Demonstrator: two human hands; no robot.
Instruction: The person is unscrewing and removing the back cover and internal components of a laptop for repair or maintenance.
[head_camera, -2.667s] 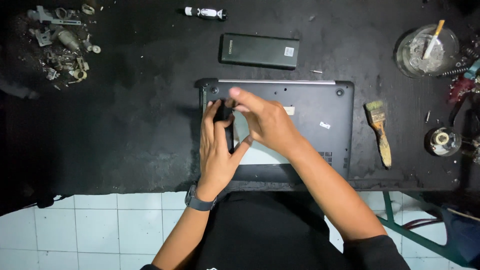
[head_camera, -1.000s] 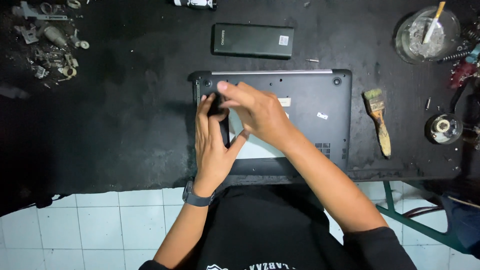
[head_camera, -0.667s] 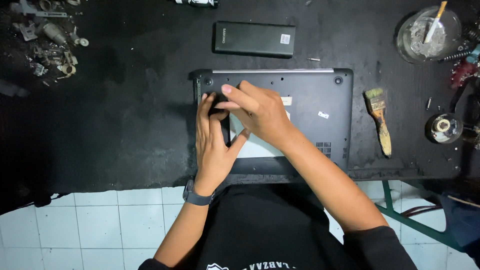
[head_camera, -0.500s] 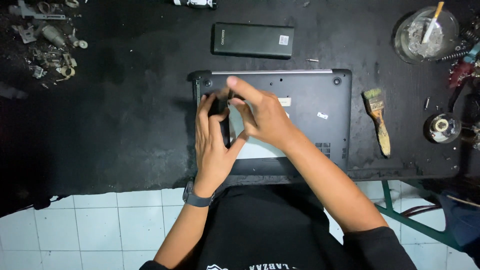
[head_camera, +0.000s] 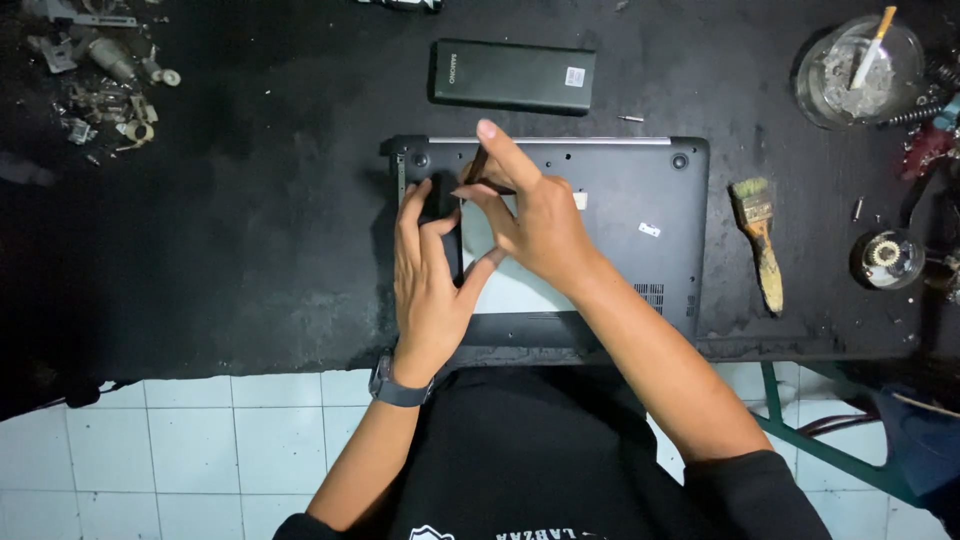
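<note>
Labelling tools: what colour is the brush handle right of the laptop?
Yellowish tan, grimy, on the brush; the head view shows it.

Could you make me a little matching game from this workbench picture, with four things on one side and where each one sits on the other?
Things:
1. paintbrush
2. black battery pack
3. glass dish
4. pile of small metal parts

Places:
A. far left corner of the table
B. just beyond the laptop's far edge
C. right of the laptop
D. far right corner of the table

Pairs: 1-C, 2-B, 3-D, 4-A
</note>
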